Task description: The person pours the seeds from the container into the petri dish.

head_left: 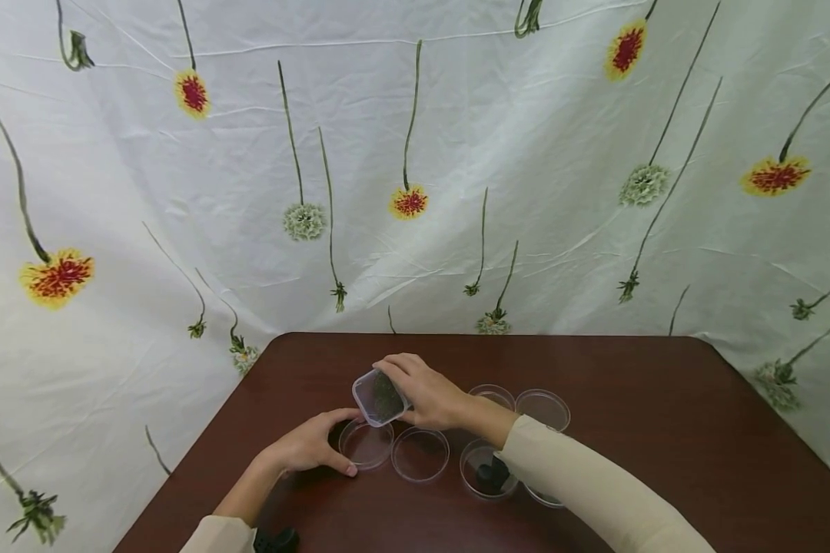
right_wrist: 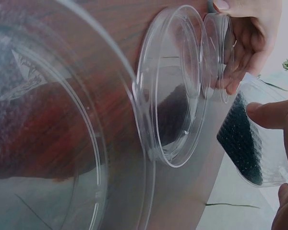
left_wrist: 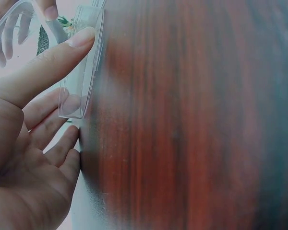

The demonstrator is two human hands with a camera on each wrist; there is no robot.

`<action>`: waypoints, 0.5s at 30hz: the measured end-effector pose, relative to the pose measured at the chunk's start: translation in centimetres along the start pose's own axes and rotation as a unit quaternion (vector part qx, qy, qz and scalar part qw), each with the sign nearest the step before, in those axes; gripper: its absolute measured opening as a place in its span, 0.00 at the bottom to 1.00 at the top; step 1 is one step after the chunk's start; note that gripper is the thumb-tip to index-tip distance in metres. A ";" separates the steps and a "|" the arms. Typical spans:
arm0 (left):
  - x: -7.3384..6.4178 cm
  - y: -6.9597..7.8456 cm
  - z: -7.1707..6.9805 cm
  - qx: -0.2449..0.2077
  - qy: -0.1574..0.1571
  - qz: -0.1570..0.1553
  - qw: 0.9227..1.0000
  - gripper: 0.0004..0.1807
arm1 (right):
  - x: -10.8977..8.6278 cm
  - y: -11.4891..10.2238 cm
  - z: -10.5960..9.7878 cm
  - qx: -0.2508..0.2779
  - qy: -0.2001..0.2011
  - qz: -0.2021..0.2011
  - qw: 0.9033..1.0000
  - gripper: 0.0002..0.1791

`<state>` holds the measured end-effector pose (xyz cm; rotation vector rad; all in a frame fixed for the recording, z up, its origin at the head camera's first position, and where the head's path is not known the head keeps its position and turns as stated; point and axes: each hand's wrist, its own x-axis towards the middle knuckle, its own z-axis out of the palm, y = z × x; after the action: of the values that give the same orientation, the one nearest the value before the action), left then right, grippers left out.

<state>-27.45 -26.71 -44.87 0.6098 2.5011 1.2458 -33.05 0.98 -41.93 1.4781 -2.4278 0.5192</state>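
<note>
My right hand grips a small clear plastic tub, tilted above the leftmost petri dish. Dark, fine grains lie against one side of the tub in the right wrist view. Around that same dish my left hand has its thumb on the near side and its fingers on the far side. The left wrist view shows the thumb at the dish's clear wall. Beside it stands a second petri dish; any grains inside the leftmost dish cannot be made out.
More clear petri dishes stand to the right, including one at the back and one with something black in or behind it. My right forearm partly covers them. A flower-printed white cloth hangs behind the brown table.
</note>
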 end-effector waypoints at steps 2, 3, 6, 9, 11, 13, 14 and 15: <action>0.0 0.0 0.0 -0.002 0.001 -0.002 1.000 0.51 | 0.1 0.0 0.1 -0.015 0.000 -0.014 1.000 0.49; 0.0 0.0 0.0 -0.003 0.001 -0.002 1.000 0.51 | 0.1 0.0 0.1 -0.021 0.001 -0.021 1.000 0.49; 0.0 0.0 -0.1 -0.009 0.000 -0.002 1.000 0.52 | 0.2 -0.1 0.1 -0.043 0.003 -0.037 0.998 0.48; 0.0 0.0 -0.1 -0.008 -0.003 -0.001 1.000 0.51 | 0.3 -0.2 0.1 -0.064 0.000 -0.042 0.997 0.49; 0.0 -0.1 -0.1 -0.007 -0.004 -0.001 1.000 0.51 | 0.2 -0.2 0.1 -0.078 -0.001 -0.045 0.996 0.50; 0.0 -0.1 -0.1 -0.005 -0.005 -0.002 1.000 0.51 | 0.2 -0.3 0.2 -0.086 0.001 -0.049 0.995 0.50; 0.0 -0.1 -0.1 -0.005 -0.005 -0.003 1.000 0.51 | 0.2 -0.3 0.2 -0.088 0.002 -0.051 0.995 0.51; 0.1 -0.1 -0.1 -0.004 -0.004 -0.004 1.000 0.51 | 0.2 -0.3 0.2 -0.090 0.004 -0.053 0.995 0.51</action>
<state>-27.56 -26.79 -44.91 0.6005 2.4883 1.2469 -32.89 0.62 -41.99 1.5126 -2.3061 0.2750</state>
